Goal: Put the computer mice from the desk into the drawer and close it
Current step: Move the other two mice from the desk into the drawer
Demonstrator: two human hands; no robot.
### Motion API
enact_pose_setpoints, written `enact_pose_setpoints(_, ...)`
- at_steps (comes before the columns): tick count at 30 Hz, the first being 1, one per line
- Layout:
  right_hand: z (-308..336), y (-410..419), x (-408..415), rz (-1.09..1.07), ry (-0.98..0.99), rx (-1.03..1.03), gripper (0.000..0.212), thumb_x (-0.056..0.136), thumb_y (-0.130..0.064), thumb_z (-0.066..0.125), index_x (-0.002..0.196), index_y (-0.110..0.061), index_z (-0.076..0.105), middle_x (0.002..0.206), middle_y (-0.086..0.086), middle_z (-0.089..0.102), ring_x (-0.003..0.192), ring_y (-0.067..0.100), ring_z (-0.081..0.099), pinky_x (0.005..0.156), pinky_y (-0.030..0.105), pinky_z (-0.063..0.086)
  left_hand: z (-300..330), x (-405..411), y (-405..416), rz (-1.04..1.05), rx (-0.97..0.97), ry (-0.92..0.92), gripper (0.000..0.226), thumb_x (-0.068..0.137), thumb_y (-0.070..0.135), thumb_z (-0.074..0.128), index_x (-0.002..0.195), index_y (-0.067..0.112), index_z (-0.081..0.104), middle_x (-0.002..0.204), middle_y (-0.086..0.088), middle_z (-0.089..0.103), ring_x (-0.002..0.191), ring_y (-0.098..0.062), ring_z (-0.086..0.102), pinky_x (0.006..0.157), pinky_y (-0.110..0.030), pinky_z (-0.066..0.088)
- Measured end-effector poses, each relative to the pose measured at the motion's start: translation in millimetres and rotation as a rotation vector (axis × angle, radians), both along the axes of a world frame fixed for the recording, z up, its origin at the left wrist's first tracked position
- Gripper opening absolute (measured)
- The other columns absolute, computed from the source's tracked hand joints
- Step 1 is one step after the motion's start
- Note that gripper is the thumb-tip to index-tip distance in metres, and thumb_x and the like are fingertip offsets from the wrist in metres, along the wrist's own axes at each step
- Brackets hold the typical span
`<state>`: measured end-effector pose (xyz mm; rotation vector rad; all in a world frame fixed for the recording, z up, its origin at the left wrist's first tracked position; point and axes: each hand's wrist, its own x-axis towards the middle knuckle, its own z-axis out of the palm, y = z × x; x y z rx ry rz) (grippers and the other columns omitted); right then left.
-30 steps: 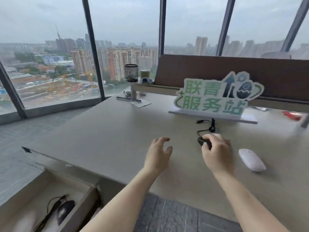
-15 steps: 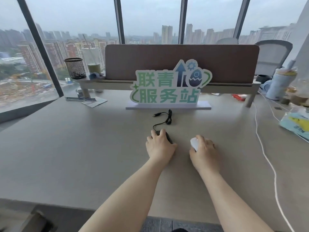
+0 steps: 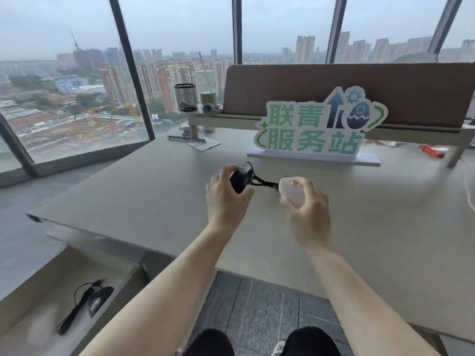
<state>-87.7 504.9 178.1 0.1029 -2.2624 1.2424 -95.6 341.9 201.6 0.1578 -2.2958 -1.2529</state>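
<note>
Now | our left hand (image 3: 226, 199) held the black corded computer mouse (image 3: 241, 179) in a closed grip above the pale grey surface (image 3: 133, 191) | our right hand (image 3: 307, 204) wrapped the white oval wireless mouse (image 3: 290, 192), also lifted | the open beige drawer (image 3: 33, 291) at lower left held another black corded mouse (image 3: 99, 299).

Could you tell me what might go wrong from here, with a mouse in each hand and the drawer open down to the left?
1. The black mouse in the left hand trails a bunched cable toward the white mouse; it could snag on the right hand or the desk edge.
2. The drawer already holds a corded mouse, so the cords may tangle or catch on closing.
3. The right hand's grip looks loose; the white mouse might slip.
</note>
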Motion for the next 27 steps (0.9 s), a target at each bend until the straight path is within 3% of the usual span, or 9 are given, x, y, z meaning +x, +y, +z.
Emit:
enact_pose_setpoints(3, 28, -59, 21, 0.15, 0.065, -0.1, 0.035, 0.084, -0.025, 0.066, 0.118, -0.029, 0.057, 0.112, -0.006, 0.062, 0.102, 0.02, 0.05, 0.08, 0.03, 0.041, 38, 45, -59, 0.075, -0.013, 0.157, 0.043, 0.07, 0.027, 0.061, 0.112, 0.03, 0.052, 0.105, -0.001, 0.06, 0.1, -0.025, 0.054, 0.082, -0.034, 0.043)
enact_pose_setpoints(7, 47, -141, 50, 0.34, 0.079, -0.212, 0.035, 0.082, -0.03, 0.064, 0.116, -0.03, 0.054, 0.108, -0.005, 0.063, 0.099, 0.023, 0.057, 0.08, 0.035, 0.049, 69, 112, -138, 0.211, -0.019, 0.214, 0.04, 0.07, 0.033, 0.06, 0.107, 0.043, 0.048, 0.11, 0.002, 0.061, 0.099, -0.023, 0.058, 0.078, -0.04, 0.051)
enact_pose_setpoints(11, 35, -220, 80, 0.54, -0.01, -0.245, 0.037, 0.084, -0.026, 0.064, 0.119, -0.03, 0.052, 0.111, -0.006, 0.064, 0.105, 0.023, 0.058, 0.084, 0.034, 0.048, 65, 176, -209, 0.402, -0.035, 0.223, 0.042, 0.072, 0.032, 0.061, 0.11, 0.041, 0.049, 0.113, 0.007, 0.06, 0.104, -0.021, 0.057, 0.082, -0.04, 0.051)
enact_pose_setpoints(14, 13, -274, 106, 0.712, -0.158, -0.237, 0.034, 0.086, -0.025, 0.063, 0.118, -0.03, 0.052, 0.112, -0.006, 0.062, 0.108, 0.02, 0.057, 0.077, 0.028, 0.043, 40, 214, -257, 0.552, -0.024, 0.156, 0.042, 0.072, 0.031, 0.06, 0.112, 0.041, 0.05, 0.112, 0.008, 0.057, 0.105, -0.022, 0.055, 0.084, -0.042, 0.05)
enact_pose_setpoints(17, -16, -323, 128, 0.844, -0.358, -0.19, 0.032, 0.082, -0.026, 0.06, 0.112, -0.033, 0.05, 0.113, 0.002, 0.062, 0.103, 0.021, 0.059, 0.071, 0.03, 0.046, 2, 243, -299, 0.688, -0.039, 0.035, 0.044, 0.075, 0.029, 0.06, 0.116, 0.036, 0.048, 0.111, 0.002, 0.051, 0.107, -0.024, 0.051, 0.085, -0.042, 0.048)
enact_pose_setpoints(21, -64, -378, 150, 0.896, -0.541, 0.006, 0.041, 0.078, -0.028, 0.056, 0.118, -0.031, 0.049, 0.114, 0.007, 0.06, 0.107, 0.03, 0.056, 0.082, 0.044, 0.052, -65, 269, -342, 0.812, -0.026, -0.257, 0.045, 0.079, 0.028, 0.06, 0.123, 0.033, 0.053, 0.115, -0.01, 0.054, 0.107, -0.029, 0.049, 0.087, -0.034, 0.037)
enact_pose_setpoints(24, -99, -415, 157, 0.91, -0.614, 0.276, 0.041, 0.087, -0.028, 0.046, 0.128, -0.02, 0.047, 0.119, 0.013, 0.061, 0.11, 0.035, 0.052, 0.097, 0.049, 0.043, -112, 274, -363, 0.801, -0.014, -0.544, 0.051, 0.079, 0.032, 0.056, 0.13, 0.036, 0.051, 0.123, -0.014, 0.052, 0.112, -0.035, 0.049, 0.094, -0.038, 0.039)
enact_pose_setpoints(27, -132, -439, 157, 0.881, -0.653, 0.573, 0.047, 0.089, -0.028, 0.038, 0.135, -0.02, 0.04, 0.128, 0.018, 0.058, 0.117, 0.04, 0.044, 0.096, 0.047, 0.04, -144, 268, -367, 0.741, -0.093, -0.794, 0.052, 0.084, 0.034, 0.05, 0.136, 0.034, 0.045, 0.132, -0.014, 0.047, 0.117, -0.037, 0.044, 0.096, -0.041, 0.04)
